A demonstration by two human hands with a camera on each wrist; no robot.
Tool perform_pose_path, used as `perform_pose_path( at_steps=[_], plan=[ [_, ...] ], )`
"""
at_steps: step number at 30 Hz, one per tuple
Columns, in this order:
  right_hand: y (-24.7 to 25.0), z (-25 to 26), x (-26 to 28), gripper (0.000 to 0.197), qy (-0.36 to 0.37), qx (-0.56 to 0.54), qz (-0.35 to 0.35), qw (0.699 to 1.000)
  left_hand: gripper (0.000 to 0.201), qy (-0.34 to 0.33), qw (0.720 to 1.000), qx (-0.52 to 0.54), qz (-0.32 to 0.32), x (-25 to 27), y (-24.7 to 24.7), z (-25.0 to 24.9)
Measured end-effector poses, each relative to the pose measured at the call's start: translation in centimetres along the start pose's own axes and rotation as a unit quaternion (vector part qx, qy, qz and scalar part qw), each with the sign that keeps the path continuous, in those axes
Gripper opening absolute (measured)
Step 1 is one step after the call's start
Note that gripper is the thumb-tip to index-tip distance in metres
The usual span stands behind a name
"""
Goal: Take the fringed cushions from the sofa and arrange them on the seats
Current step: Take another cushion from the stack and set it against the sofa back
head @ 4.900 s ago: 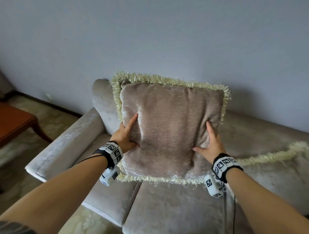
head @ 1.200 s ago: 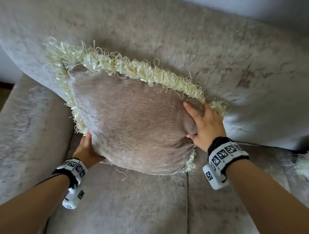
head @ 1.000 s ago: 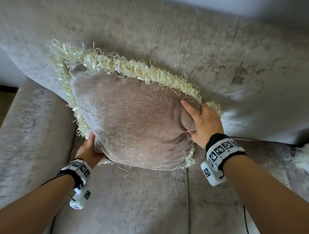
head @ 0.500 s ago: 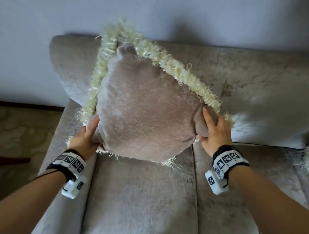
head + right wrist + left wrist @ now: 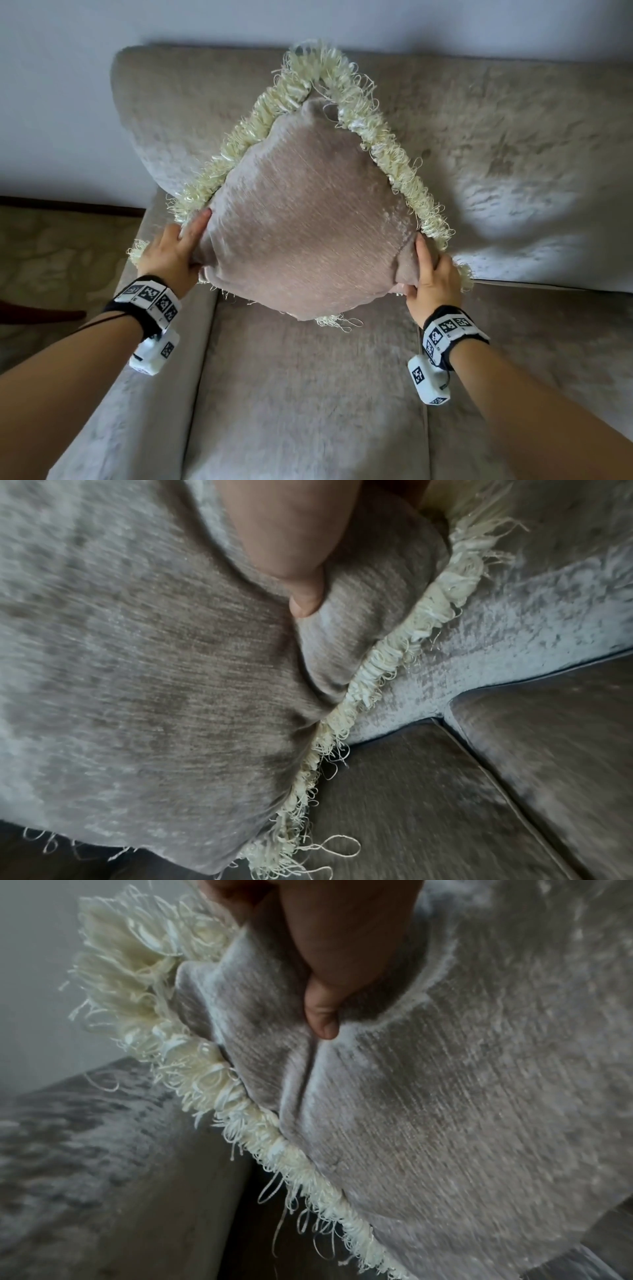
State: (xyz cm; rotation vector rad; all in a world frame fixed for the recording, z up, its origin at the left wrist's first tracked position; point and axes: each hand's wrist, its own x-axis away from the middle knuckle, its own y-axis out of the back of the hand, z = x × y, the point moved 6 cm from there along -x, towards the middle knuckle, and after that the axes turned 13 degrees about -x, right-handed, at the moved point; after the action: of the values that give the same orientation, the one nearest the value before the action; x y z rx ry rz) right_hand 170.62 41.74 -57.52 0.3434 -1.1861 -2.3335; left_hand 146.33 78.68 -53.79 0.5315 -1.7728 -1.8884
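Observation:
A taupe cushion [image 5: 305, 219] edged with cream fringe [image 5: 397, 164] stands on one corner like a diamond against the grey sofa backrest [image 5: 496, 137], above the left seat [image 5: 308, 394]. My left hand [image 5: 174, 250] grips its left corner, thumb pressed into the fabric [image 5: 322, 1015]. My right hand [image 5: 431, 274] grips the right corner, thumb [image 5: 304, 593] dug into the cushion [image 5: 137, 669]. The fingers behind the cushion are hidden. The lowest corner hangs just over the seat.
The sofa's left armrest [image 5: 113, 411] runs down the lower left, with patterned floor [image 5: 58, 246] beyond it. A seam [image 5: 423, 428] divides the left seat from the one to the right. A plain wall [image 5: 68, 85] rises behind the backrest.
Both hands have turned the cushion from lying square against the backrest to standing on a corner. It has also shifted right, toward the middle of the left seat.

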Motion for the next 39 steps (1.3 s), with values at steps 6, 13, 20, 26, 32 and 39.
perform_pose_path(
  at_steps=[6,13,20,26,32,39],
  plan=[
    [-1.3,-0.7,-0.4,0.115,-0.001,0.03,0.012,0.999,0.128,0.006,1.0,0.007,0.005,-0.1,-2.8,0.0],
    [-2.1,-1.3,-0.8,0.118,-0.011,0.066,0.039,0.997,0.132,0.018,1.0,-0.006,0.012,-0.6,-4.1,0.3],
    [-2.1,-1.3,-1.1,0.116,-0.023,0.071,0.038,0.996,0.131,0.045,0.998,-0.024,0.035,-0.9,-4.1,0.4],
    [-1.2,-1.2,-0.3,0.117,-0.051,0.095,0.042,0.993,0.124,0.065,0.997,-0.022,0.037,0.7,-2.7,0.0],
    [2.5,0.9,1.4,0.114,-0.077,0.123,0.091,0.985,0.107,0.085,0.995,-0.037,0.043,3.4,1.4,-1.8],
    [10.5,6.1,3.0,0.082,-0.063,0.112,0.098,0.987,0.082,0.036,0.997,-0.027,0.067,6.0,8.4,-5.1]
  ],
)
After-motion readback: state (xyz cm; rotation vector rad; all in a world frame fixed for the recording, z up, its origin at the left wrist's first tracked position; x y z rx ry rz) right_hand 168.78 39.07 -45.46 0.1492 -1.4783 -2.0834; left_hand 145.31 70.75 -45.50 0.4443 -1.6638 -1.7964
